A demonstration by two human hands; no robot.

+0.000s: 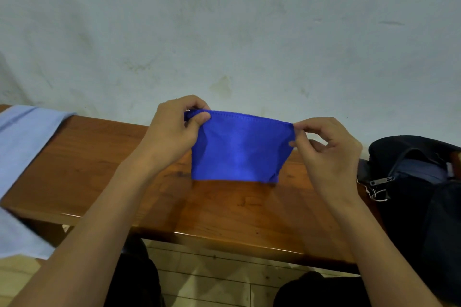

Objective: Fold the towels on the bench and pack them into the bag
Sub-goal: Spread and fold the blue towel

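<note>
Trouble could come if I let one corner slip: the blue towel [239, 147] would flop open on the counter [99, 162]. My left hand [172, 129] and right hand [326, 149] each pinch a top corner, holding it up. I cannot see inside the dark bag [419, 182], at the right end.

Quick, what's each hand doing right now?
Left hand: pinches the top left corner of the blue towel.
Right hand: pinches the towel's top right corner.
</note>
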